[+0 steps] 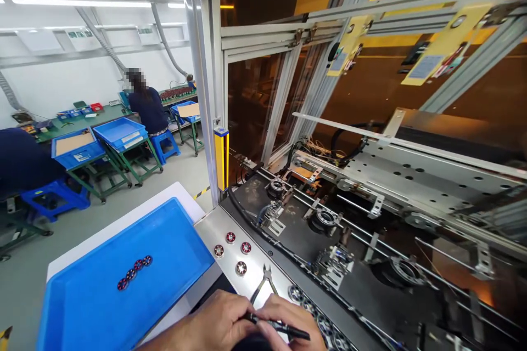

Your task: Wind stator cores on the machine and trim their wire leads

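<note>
My left hand (224, 319) and my right hand (290, 315) meet at the bottom middle, fingers closed. Between them runs a slim black tool (294, 330), pinched at its left end by my left fingers and gripped further along by my right hand. Its exact kind is not clear. A dark rounded shape (251, 343) shows below my fingers, mostly cut off by the frame. Just beyond my hands, a pair of nippers (267, 277) lies on the metal ledge (209, 225), jaws pointing away. Several small round motor stators with red or silvery faces, such as this stator (241, 268), lie left of the nippers.
A blue tray (164, 247) at left holds several stators (130, 275). More round metal parts (308, 306) line the ledge at right. Beyond stands a machine bed (284, 214) with rods and fixtures, beside a frame post (206, 93). A person (146, 107) sits at a far bench.
</note>
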Tool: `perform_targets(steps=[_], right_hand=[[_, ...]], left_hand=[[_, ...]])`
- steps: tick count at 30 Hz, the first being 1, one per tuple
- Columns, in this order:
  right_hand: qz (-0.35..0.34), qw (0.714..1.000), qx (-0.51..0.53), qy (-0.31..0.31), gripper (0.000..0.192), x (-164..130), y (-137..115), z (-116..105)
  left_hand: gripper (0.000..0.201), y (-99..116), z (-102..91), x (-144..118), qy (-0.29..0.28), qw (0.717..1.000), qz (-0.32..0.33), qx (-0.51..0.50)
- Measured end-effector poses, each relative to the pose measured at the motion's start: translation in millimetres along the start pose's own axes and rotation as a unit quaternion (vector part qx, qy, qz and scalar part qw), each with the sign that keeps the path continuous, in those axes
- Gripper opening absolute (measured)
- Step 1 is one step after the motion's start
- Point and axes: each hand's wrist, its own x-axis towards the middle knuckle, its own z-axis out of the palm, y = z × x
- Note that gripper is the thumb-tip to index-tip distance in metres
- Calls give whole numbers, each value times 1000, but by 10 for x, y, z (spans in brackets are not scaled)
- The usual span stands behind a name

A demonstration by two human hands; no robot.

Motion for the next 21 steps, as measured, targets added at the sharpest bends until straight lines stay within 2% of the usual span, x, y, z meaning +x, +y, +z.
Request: perform_targets(steps=[2,5,6,8,11,13,15,16,19,21], right_hand=[[-23,1000,-11,-9,23,-14,-102,-22],[-12,999,-15,-37,26,-75,-200,-107],[0,999,-17,-31,24,-102,-223,-154],[31,999,-38,22,22,-160,-252,-268],[61,989,-76,112,26,-263,-243,-405],[75,985,-66,138,28,-334,-200,-419],[103,982,-43,152,29,-396,-149,-378],[120,979,-34,159,29,-421,-129,-350],[135,973,-30,183,29,-475,-112,-298],[123,972,-45,197,30,-494,-129,-305]], left_hand=[[55,-31,83,2,-11,999,48,16],[56,-163,137,-24,-34,998,60,-10],[55,-236,129,-44,-34,998,51,-20],[50,-435,69,-81,-16,999,7,-30],[41,-840,-70,-12,53,994,-92,-26],[34,-1117,-121,171,102,984,-145,-12],[56,-1353,-90,436,134,974,-181,2],[61,-1450,-46,575,143,970,-195,7],[45,-1657,134,913,160,960,-231,9],[36,-1730,228,1032,171,953,-250,0]])
